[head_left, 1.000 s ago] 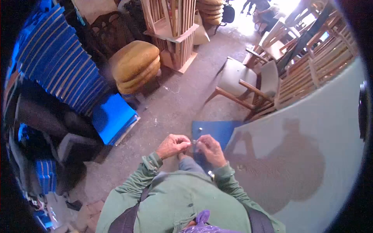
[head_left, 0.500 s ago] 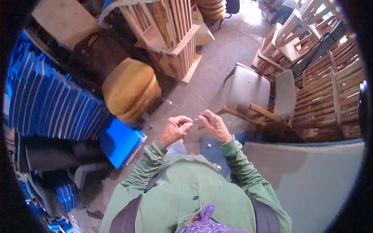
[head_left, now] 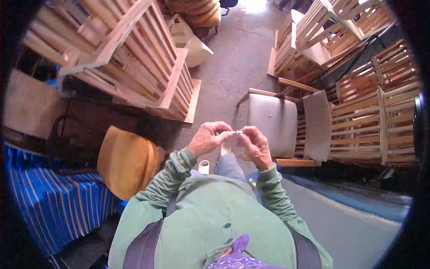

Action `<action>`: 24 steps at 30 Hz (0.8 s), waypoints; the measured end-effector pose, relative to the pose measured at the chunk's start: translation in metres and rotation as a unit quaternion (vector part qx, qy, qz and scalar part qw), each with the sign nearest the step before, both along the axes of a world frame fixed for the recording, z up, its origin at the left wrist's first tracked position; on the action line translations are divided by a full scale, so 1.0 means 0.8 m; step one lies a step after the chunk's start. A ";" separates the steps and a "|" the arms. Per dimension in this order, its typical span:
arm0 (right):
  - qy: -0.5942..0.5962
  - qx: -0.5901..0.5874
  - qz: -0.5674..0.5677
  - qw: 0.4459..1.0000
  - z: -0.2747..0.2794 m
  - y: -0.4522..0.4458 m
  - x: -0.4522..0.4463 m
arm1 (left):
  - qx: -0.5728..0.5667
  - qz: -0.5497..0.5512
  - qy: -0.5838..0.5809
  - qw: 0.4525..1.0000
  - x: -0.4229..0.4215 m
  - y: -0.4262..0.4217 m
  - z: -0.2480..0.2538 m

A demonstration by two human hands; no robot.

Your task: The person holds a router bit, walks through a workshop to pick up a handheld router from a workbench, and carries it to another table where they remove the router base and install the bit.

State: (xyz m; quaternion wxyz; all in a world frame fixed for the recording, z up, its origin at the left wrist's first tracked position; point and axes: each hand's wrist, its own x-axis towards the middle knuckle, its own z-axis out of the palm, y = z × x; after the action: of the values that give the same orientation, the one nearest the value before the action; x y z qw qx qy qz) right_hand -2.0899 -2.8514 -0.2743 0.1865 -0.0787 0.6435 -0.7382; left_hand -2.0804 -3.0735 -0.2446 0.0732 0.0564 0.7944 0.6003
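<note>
My left hand (head_left: 209, 139) and my right hand (head_left: 255, 145) are raised in front of my body, fingertips almost meeting. Between them is a small, light, shiny piece (head_left: 237, 132), pinched by both; its exact nature is too small to tell. Just beyond my right hand stands a chair with a pale grey seat (head_left: 271, 119) and wooden arms. Below my left hand a white cup-like object (head_left: 204, 167) shows beside my leg.
Wooden racks full of slats (head_left: 152, 58) rise at the left, others (head_left: 358, 121) at the right. Stacked yellow-brown cushions (head_left: 123, 161) and blue striped pieces (head_left: 58, 201) lie at the left. A grey surface (head_left: 331, 224) is at the lower right. The floor (head_left: 233, 58) runs ahead between the racks.
The view has moved forward along the floor, so the left rack and the chair appear nearer. The blue panel has left view, and both hands stay together around the small piece.
</note>
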 end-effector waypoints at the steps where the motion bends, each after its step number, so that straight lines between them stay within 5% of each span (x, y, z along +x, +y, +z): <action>1: 0.019 -0.009 -0.013 1.000 0.007 0.000 -0.031 | 0.012 -0.001 -0.004 1.000 -0.038 0.003 0.000; 12: 0.017 -0.085 0.014 0.996 0.036 -0.003 -0.381 | 0.060 0.059 -0.006 0.996 -0.363 0.012 0.032; 24: 0.034 0.007 -0.014 0.999 0.003 -0.023 -0.750 | 0.036 0.024 -0.028 0.999 -0.738 -0.012 0.006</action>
State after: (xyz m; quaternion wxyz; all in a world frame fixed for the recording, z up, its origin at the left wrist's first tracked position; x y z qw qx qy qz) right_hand -2.6899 -2.8695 -0.2721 0.1545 -0.0938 0.6557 -0.7331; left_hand -2.6711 -3.0828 -0.2396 0.0789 0.0230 0.7708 0.6318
